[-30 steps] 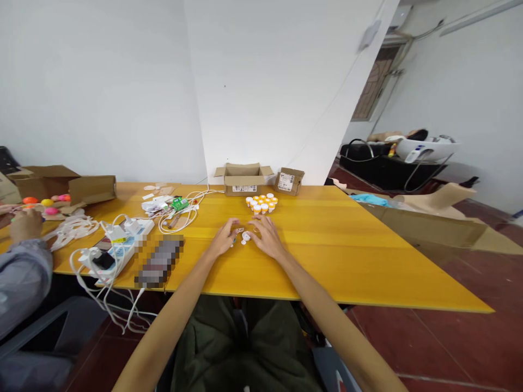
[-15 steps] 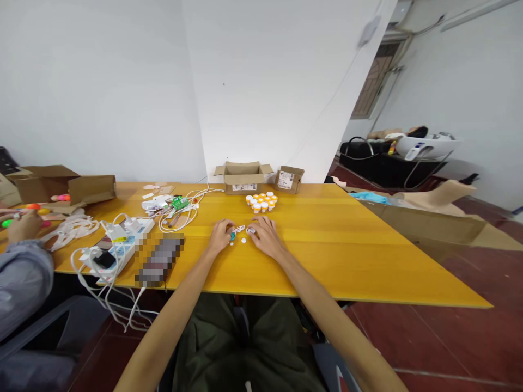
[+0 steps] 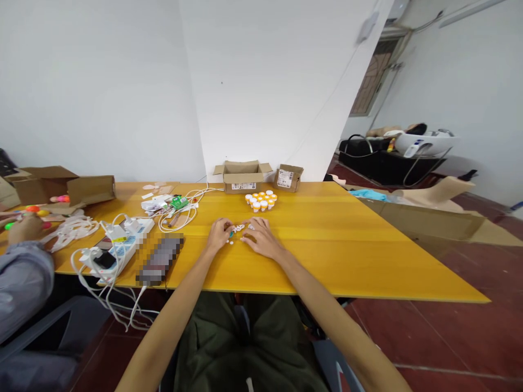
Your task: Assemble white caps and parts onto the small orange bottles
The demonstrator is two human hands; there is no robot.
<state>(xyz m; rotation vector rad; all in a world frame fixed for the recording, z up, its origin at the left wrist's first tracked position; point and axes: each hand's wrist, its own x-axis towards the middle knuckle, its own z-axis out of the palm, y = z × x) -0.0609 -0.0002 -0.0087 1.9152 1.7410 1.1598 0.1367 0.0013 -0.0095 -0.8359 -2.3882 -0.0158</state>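
Note:
My left hand [image 3: 219, 234] is curled at the table with its fingertips closed on a small teal piece [image 3: 231, 235]. Just beyond those fingertips lies a white piece with dark markings [image 3: 239, 228]. My right hand [image 3: 262, 238] is spread low over the wood, thumb apart from the fingers. A whitish small piece [image 3: 250, 226] shows under its fingers; whether they touch it is unclear. Near the left fingertips a small white disc [image 3: 231, 243] rests flat. Farther back stands a cluster of white-capped orange bottles [image 3: 261, 202].
An open cardboard box [image 3: 244, 178] and a smaller carton [image 3: 288, 178] stand against the wall. To the left are a power strip [image 3: 128, 243], cables, a pixelated flat device [image 3: 160, 260] and packets. A co-worker's hand [image 3: 25, 228] is at the far left among bright-coloured pieces.
My right thumb has moved down and left, covering the white disc that lay in the open between my hands. My left hand stays nearly in place, shifted slightly left.

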